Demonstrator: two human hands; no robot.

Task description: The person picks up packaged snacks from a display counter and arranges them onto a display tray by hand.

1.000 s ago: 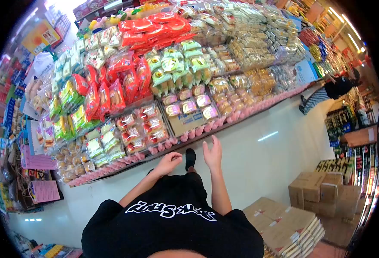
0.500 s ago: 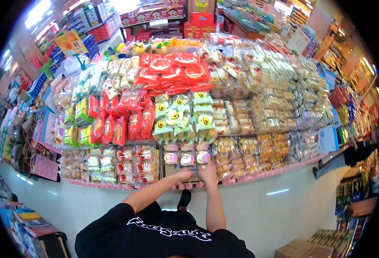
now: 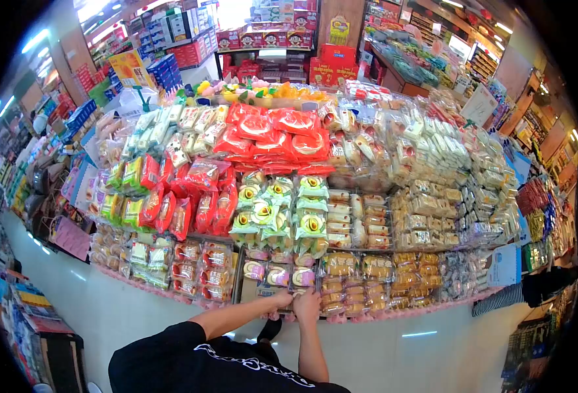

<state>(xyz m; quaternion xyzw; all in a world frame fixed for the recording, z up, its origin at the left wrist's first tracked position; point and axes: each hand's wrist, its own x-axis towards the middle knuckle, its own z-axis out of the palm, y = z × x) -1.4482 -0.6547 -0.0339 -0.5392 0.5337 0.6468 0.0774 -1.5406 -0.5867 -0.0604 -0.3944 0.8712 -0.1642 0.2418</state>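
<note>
Both of my hands are at the front edge of a display full of wrapped snacks. My left hand (image 3: 281,300) lies over a cardboard box (image 3: 255,290) marked "Toast", its fingers bent; what they touch is too small to make out. Beside it, my right hand (image 3: 306,304) reaches the lowest of the purple-and-white packs (image 3: 278,275), and its fingertips are partly hidden. Green avocado packs (image 3: 262,211) stand just behind. Red-labelled packs (image 3: 215,276) lie to the left, yellow-brown packs (image 3: 339,264) to the right.
Red packages (image 3: 272,134) are piled mid-display. Pink trim (image 3: 367,317) runs along the front edge. A person in striped clothing (image 3: 498,300) is at the right. A dark stand (image 3: 63,357) with stacked goods is at the lower left, and shelves line the background.
The view has tilted up, so the display sits lower in the frame. My hands stay close together at the front edge, and more of the "Toast" box shows beside my left hand.
</note>
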